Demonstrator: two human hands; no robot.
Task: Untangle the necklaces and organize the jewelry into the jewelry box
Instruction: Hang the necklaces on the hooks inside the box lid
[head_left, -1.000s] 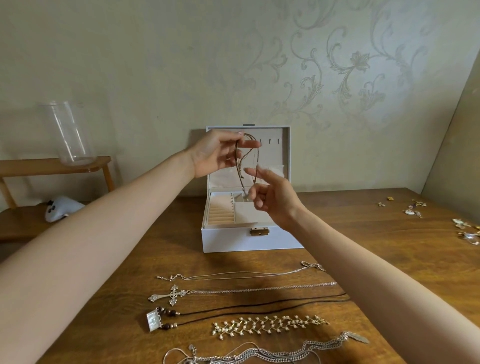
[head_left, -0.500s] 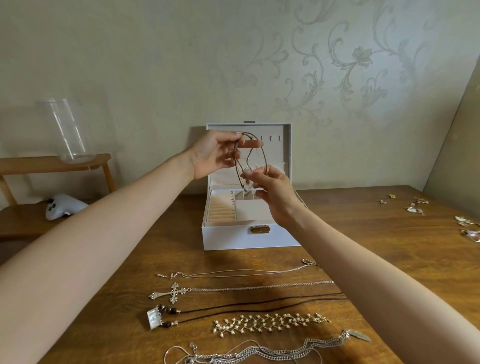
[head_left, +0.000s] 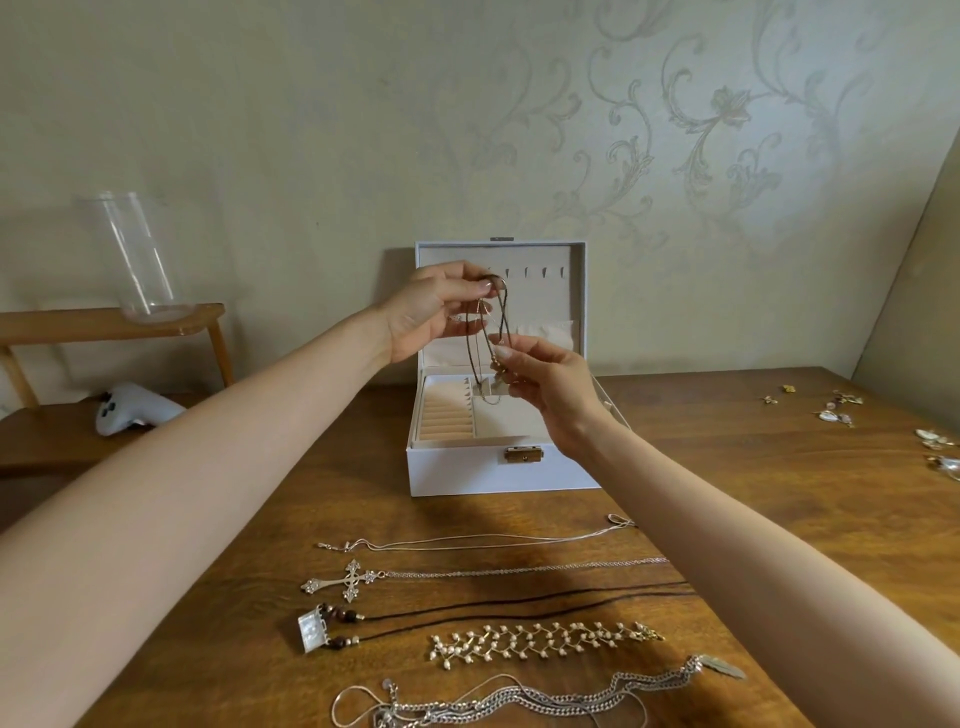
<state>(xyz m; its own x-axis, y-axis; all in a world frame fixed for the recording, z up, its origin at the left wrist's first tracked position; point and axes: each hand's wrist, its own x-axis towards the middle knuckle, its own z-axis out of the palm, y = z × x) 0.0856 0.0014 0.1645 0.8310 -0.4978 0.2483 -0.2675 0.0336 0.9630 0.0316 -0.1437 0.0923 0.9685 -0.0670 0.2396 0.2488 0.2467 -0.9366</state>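
Note:
A white jewelry box (head_left: 467, 473) stands open at the back of the wooden table (head_left: 727, 493), its lid upright with small hooks. In front of the lid my left hand (head_left: 431, 312) pinches the top of a thin brown cord necklace (head_left: 475, 353). The cord hangs down in loops over the box's tray. My right hand (head_left: 550, 384) pinches the lower part of the same necklace, just below and right of my left hand. Nearer me lie several straightened necklaces: a thin silver chain (head_left: 467, 541), a cross pendant (head_left: 349, 579), a black cord with a square pendant (head_left: 314, 629) and a pearl piece (head_left: 540, 640).
A heap of silver chains (head_left: 519, 704) lies at the front edge. Small earrings and charms (head_left: 836, 410) are scattered at the far right. On the left stand a wooden shelf (head_left: 104, 322) with a clear glass vase (head_left: 137, 260) and a white game controller (head_left: 132, 413).
My left hand has turned and bunched the top of the cord between its fingertips. My right hand has slid slightly right and down along the hanging loops, narrowing them.

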